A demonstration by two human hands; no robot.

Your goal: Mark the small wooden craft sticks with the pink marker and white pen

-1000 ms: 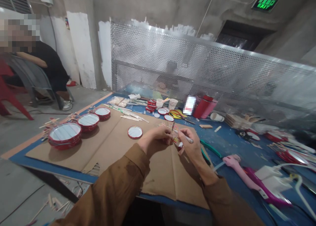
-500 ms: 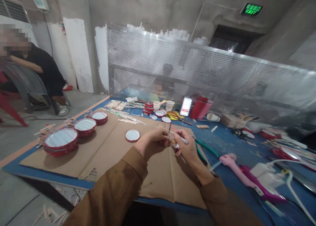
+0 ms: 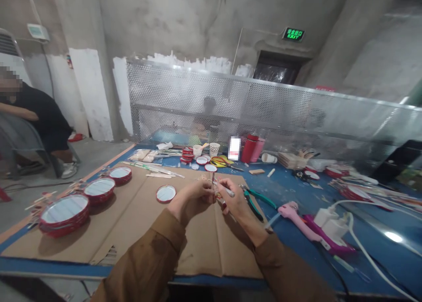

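My left hand (image 3: 197,197) is closed on a small flat stick (image 3: 213,177) that stands up from its fingertips, above the cardboard sheet (image 3: 132,218). Close beside it, my right hand (image 3: 234,199) grips a pale pen-like tool (image 3: 227,189), its tip turned toward the stick. Small reddish and yellow pieces show between the hands, too small to make out. Left of my left hand lies a round red-rimmed lid (image 3: 166,194). Green-handled pliers (image 3: 253,204) rest to the right of my right hand.
Three red round tins (image 3: 66,213) line the cardboard's left side. A pink glue gun (image 3: 301,220) and a power strip (image 3: 341,245) with white plugs lie at right. Cups, scissors (image 3: 221,162) and a red bottle (image 3: 249,148) stand or lie behind. A person (image 3: 39,113) sits at far left.
The view has turned to the right and tilted up, so the table items appear further left. Both hands keep their holds close together, with little visible change between them.
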